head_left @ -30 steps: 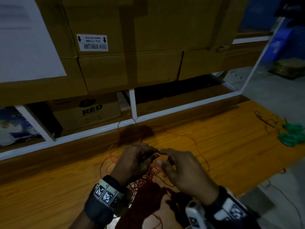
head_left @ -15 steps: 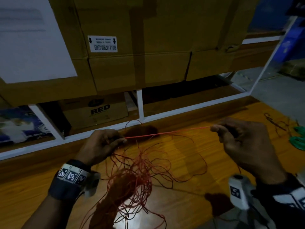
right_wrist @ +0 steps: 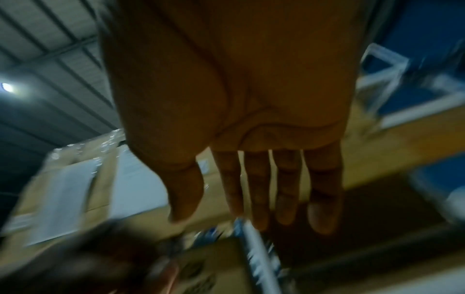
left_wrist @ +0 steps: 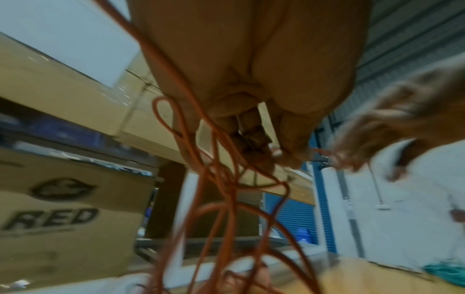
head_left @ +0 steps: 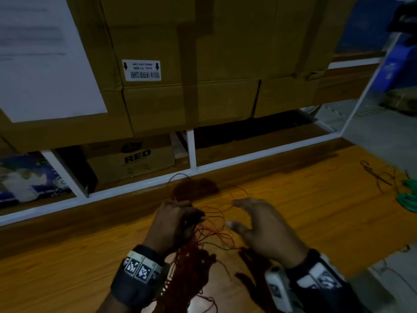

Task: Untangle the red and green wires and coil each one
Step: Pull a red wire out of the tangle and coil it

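Two hands are working above the table (head_left: 67, 256). Left hand (head_left: 173, 222) is gripping the red wire (head_left: 203, 242), fingers curled round its strands, loops hanging to the table. Right hand (head_left: 261, 229) is hovering beside it, fingers spread, holding nothing. Green wire (head_left: 407, 199) is lying at the table's far right edge.

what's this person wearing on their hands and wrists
Both hands are bare, no gloves or rings in view. The left hand has a dark wristband carrying white tags printed with black square code patterns. The right hand has a dark wristband with similar tags and a white plastic device mounted beside it.
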